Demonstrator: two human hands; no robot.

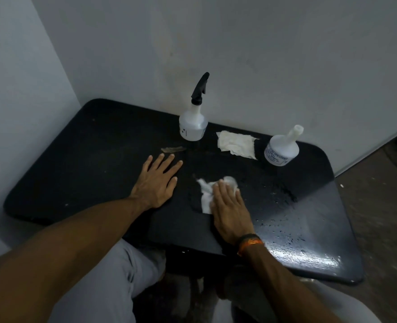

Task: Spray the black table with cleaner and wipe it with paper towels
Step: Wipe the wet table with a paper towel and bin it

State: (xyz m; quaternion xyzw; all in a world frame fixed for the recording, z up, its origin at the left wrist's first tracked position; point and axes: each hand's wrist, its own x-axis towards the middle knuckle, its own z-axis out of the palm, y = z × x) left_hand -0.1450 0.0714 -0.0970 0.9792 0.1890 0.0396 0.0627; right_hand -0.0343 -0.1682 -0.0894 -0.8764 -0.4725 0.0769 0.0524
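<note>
The right hand [230, 206] presses a paper towel [207, 194] flat on the black bench [95, 159], fingers together, just in front of the spray bottle [193, 122]. The left hand [156, 180] rests beside it, fingers spread. A wide sweep could topple the capless bottle [282, 149] behind the droplets [286, 229].

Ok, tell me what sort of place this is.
Probably a bare utility or back room, not a furnished living space: a small black table pushed into a corner of plain, stained walls, a rough floor, and only cleaning bottles and paper towels on top.

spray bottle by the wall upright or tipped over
Upright: the spray bottle stands on its base on the black table, black trigger head on top.
</note>
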